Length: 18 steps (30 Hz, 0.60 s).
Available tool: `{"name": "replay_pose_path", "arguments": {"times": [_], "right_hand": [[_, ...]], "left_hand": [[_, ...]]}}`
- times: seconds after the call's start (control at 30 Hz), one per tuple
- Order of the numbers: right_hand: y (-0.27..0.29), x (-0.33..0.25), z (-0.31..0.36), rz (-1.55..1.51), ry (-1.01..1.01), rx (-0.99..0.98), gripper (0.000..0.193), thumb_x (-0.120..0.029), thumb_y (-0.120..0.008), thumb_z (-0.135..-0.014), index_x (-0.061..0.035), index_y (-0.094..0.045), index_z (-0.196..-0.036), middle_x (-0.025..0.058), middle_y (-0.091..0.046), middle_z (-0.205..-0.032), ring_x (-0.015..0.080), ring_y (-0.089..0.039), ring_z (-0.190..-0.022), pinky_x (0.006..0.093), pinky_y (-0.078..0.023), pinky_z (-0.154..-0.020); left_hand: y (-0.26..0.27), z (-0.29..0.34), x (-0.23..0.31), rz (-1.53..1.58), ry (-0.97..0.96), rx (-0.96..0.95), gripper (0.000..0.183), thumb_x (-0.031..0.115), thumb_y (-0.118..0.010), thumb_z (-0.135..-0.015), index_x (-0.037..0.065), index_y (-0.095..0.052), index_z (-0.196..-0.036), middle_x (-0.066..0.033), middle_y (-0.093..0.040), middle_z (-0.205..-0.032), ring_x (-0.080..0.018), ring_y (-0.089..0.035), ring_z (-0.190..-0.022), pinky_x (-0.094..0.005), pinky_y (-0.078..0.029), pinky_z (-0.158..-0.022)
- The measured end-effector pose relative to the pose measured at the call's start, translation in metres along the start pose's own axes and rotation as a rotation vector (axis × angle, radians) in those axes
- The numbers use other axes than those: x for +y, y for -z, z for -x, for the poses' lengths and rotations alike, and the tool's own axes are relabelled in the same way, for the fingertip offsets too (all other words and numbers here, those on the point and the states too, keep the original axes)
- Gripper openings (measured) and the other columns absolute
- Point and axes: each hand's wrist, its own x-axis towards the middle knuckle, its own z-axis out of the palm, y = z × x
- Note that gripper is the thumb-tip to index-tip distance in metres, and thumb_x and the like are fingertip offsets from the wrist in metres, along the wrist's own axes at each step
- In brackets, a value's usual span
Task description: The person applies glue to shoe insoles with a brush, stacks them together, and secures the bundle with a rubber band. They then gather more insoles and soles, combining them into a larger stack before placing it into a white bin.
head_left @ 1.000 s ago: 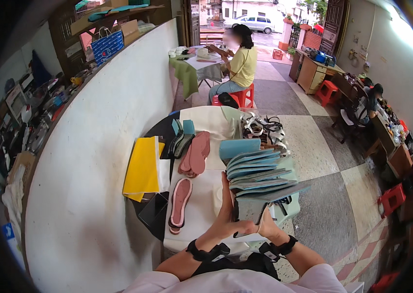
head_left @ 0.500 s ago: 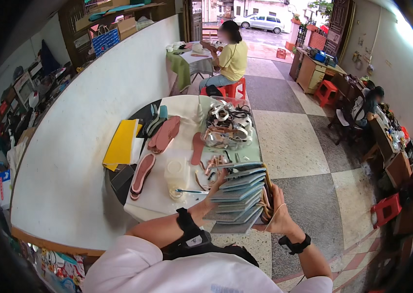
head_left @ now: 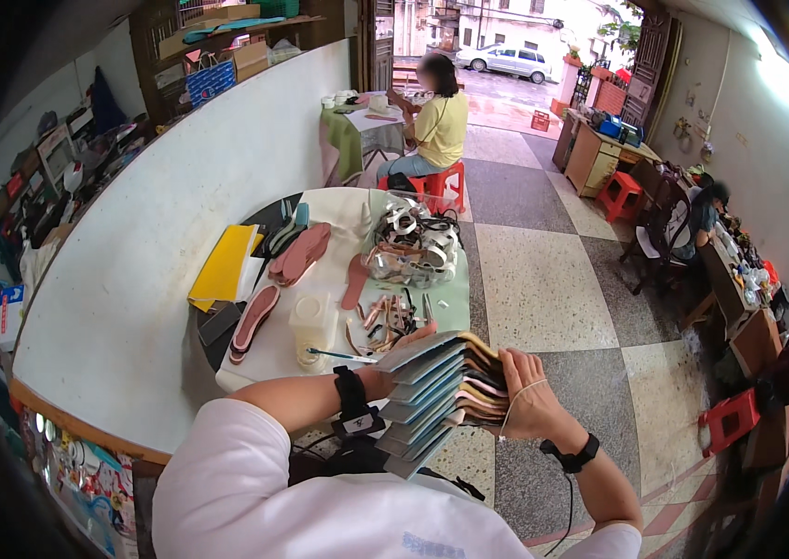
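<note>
Both my hands hold a stack of insoles (head_left: pixel 427 396), held out beyond the near right edge of the table. Its pieces are flat and grey-blue, fanned apart, with curved tan, pink and black ends on the right. My left hand (head_left: pixel 377 380) is closed around the left side, mostly hidden behind the stack. My right hand (head_left: pixel 532 402) grips the coloured ends, a thin pale band round it. Left of the stack, a toothbrush-like blue brush (head_left: pixel 343 355) rests by a translucent glue bottle (head_left: pixel 313 321). Small strap pieces (head_left: pixel 385 317) lie beyond the stack.
The round table (head_left: pixel 343 210) also carries a clear container of straps (head_left: pixel 418 238), pink soles (head_left: pixel 301 253) and a yellow folder (head_left: pixel 226 265). A white partition (head_left: pixel 133 242) runs along the left. Beyond, a person in yellow (head_left: pixel 436 126) sits at another table. A red stool (head_left: pixel 730 421) stands right.
The stack has turned and tilted, so more of its coloured ends shows. My right hand has shifted along those ends. The whole view has swung slightly to the right.
</note>
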Motion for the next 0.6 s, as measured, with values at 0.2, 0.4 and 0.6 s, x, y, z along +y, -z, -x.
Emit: {"name": "replay_pose_path", "arguments": {"times": [0.2,0.4,0.6], "right_hand": [[0.013,0.007,-0.024,0.044,0.133,-0.073,0.098,-0.022,-0.075,-0.047,0.0107,-0.03,-0.128,0.0241,-0.041,-0.116,0.037,-0.041,-0.11,0.0459,-0.029,-0.095],[0.022,0.015,-0.048,0.148,0.24,-0.107,0.082,-0.01,-0.065,-0.053,0.0122,-0.033,-0.126,0.0242,-0.043,-0.113,0.0361,-0.044,-0.106,0.0443,-0.031,-0.093],[0.032,0.016,-0.072,0.18,0.343,-0.225,0.08,-0.009,-0.064,-0.054,0.0114,-0.034,-0.125,0.0236,-0.045,-0.111,0.0356,-0.045,-0.105,0.0462,-0.033,-0.091]], "left_hand": [[0.006,-0.005,0.011,0.003,0.216,-0.052,0.048,0.036,-0.05,-0.083,-0.002,-0.057,-0.111,-0.019,-0.064,-0.1,-0.0252,-0.065,-0.082,-0.0379,-0.053,-0.078],[0.004,-0.015,0.019,-0.144,0.139,-0.007,0.065,0.055,-0.045,-0.085,-0.002,-0.054,-0.116,-0.016,-0.062,-0.106,-0.0242,-0.063,-0.089,-0.0361,-0.05,-0.083],[-0.016,-0.011,0.017,-0.152,0.013,0.152,0.075,0.064,-0.042,-0.083,-0.002,-0.053,-0.117,-0.0142,-0.062,-0.108,-0.0232,-0.061,-0.092,-0.0347,-0.049,-0.086]]}}
